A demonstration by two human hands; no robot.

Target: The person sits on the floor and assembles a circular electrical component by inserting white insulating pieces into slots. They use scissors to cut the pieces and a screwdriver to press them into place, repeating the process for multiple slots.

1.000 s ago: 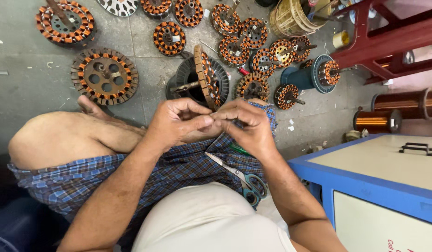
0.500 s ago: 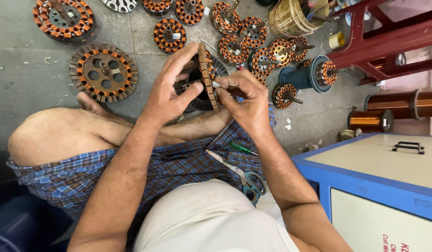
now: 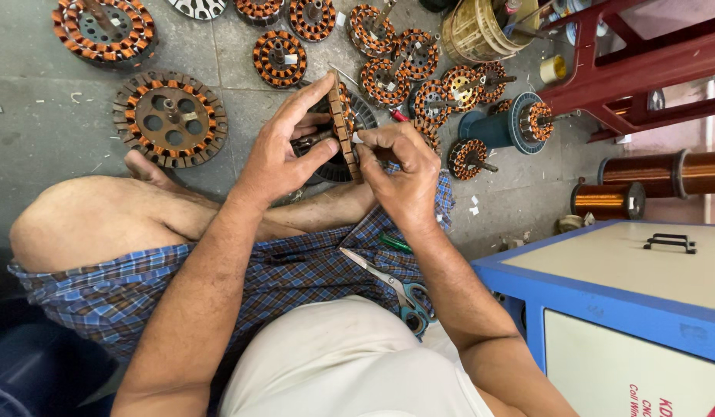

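I sit on the floor with a round wound stator, copper coils on a dark slotted core, held on edge in front of me. My left hand grips its left face and central shaft, fingers spread over the rim. My right hand pinches a small white slip at the rim of the stator, fingertips closed. A pair of scissors with teal handles lies on my checked lap cloth. A green-handled tool rests by my right wrist.
Several wound stators lie scattered on the grey floor ahead. Copper wire spools and a teal spool sit at right, near a red metal frame. A blue and cream cabinet stands close at my right. A yellow basket is behind.
Both hands rose from my lap to the stator; the left hand now clasps its face and the right pinches at its rim. The view shifted slightly.
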